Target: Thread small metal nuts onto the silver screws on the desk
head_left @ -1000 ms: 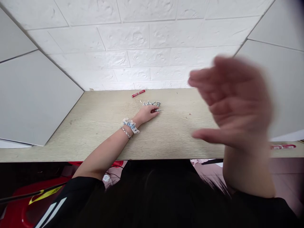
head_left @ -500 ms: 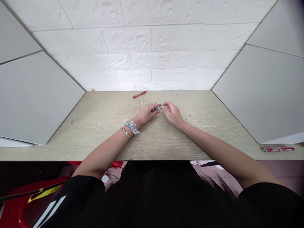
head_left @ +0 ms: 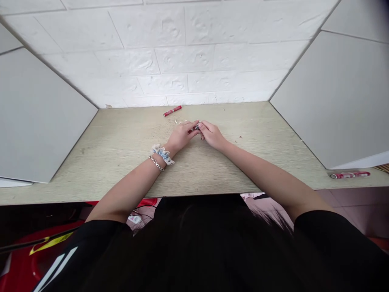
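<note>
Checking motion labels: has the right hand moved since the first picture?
Yes, leftward: the right hand overlapped the right-side grey panel in view; now it is well left of that panel, beside the left hand.

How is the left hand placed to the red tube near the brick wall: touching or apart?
Apart: the head view shows a strip of tabletop between left hand and red tube.

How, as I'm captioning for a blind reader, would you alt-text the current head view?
A person's left hand and right hand meet around a small, mostly hidden object over a pale table. A red tube lies beyond them; another tube lies far right.
</note>
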`<act>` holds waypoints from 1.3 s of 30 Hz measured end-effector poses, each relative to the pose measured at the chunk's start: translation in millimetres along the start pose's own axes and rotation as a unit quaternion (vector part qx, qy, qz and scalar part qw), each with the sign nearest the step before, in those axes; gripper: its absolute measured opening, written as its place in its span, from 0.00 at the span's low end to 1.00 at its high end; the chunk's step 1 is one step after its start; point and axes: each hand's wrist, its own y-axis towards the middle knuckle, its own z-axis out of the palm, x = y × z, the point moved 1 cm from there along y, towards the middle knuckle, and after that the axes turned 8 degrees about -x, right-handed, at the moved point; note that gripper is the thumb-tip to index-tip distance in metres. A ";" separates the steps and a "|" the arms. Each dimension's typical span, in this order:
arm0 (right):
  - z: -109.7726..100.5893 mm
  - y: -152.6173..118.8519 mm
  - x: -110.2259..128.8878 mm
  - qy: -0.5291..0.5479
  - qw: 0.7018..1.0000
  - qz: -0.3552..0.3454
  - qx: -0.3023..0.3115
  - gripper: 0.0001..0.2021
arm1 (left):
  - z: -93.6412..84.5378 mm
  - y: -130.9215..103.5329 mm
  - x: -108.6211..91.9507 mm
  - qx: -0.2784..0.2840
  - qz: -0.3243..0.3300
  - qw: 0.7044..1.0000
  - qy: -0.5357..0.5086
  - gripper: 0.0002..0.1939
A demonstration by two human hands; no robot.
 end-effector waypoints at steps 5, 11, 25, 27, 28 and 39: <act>-0.3 1.3 -2.8 0.042 0.998 0.035 -0.016 0.27 | -5.0 0.7 -5.5 0.020 -0.036 0.999 0.003 0.15; -1.0 3.7 -3.8 0.051 0.997 0.049 -0.028 0.24 | -5.2 1.6 -7.2 0.030 -0.049 0.998 -0.012 0.13; -3.1 3.1 -0.5 0.050 0.997 0.062 0.006 0.18 | -6.2 0.7 -13.5 0.054 -0.039 0.997 -0.025 0.13; -3.5 3.6 -1.1 0.046 0.997 0.060 0.009 0.18 | -6.0 0.5 -13.5 0.054 -0.038 0.998 -0.022 0.13; -3.7 3.9 -1.5 0.044 0.997 0.059 0.010 0.18 | -5.9 0.3 -13.6 0.054 -0.039 0.998 -0.021 0.13; -5.7 4.2 -1.8 0.006 0.998 0.031 -0.050 0.23 | -3.4 3.0 -4.5 0.021 -0.009 1.000 0.010 0.14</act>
